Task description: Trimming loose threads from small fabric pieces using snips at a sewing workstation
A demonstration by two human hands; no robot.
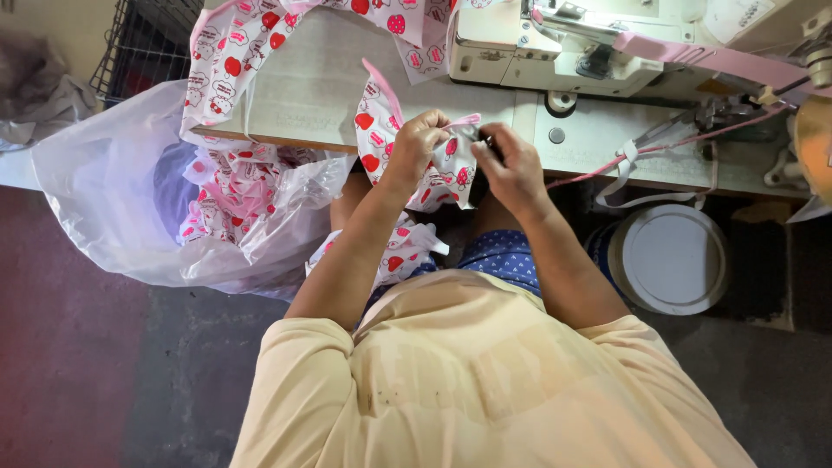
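My left hand (418, 139) grips a small piece of white fabric printed with red shapes (378, 130), edged with pink binding (381, 87), at the near edge of the sewing table (321, 87). My right hand (511, 165) pinches the same piece from the right, with a small dark tool (478, 137) showing between the fingers; I cannot tell what it is. More of the printed fabric (400, 251) lies in my lap.
A sewing machine (555, 48) stands on the table with pink tape (719, 61) running to the right. A clear plastic bag (113, 191) of printed pieces sits at the left. A round white lidded bucket (672, 260) is under the table at right.
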